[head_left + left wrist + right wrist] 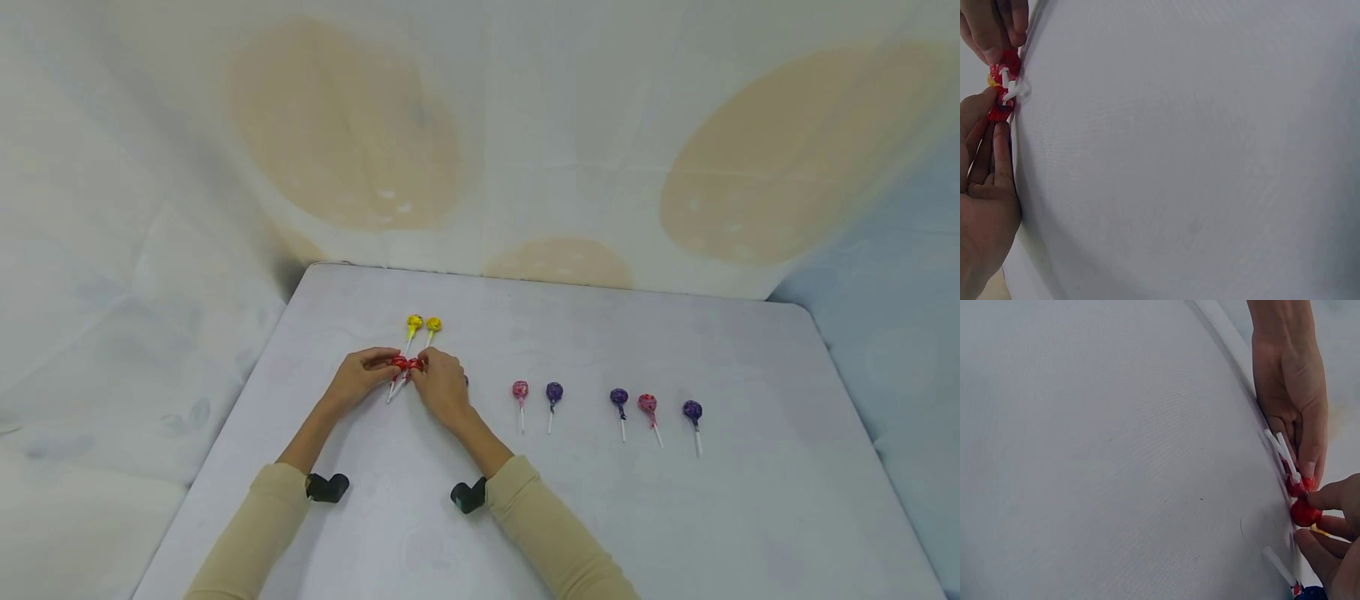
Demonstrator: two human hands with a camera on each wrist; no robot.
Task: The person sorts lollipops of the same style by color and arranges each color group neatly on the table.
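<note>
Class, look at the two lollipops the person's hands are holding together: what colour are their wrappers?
Red. Both hands pinch the red lollipops, with white sticks; the head view shows it best.

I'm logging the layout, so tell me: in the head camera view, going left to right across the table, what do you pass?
Left hand → red lollipops pinched between both hands, with two yellow lollipops just beyond → right hand → pink lollipop → purple lollipop → second purple lollipop → red-pink lollipop → last purple lollipop.

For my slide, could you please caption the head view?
Both hands pinch two red lollipops together on a white table, near yellow ones.
</note>
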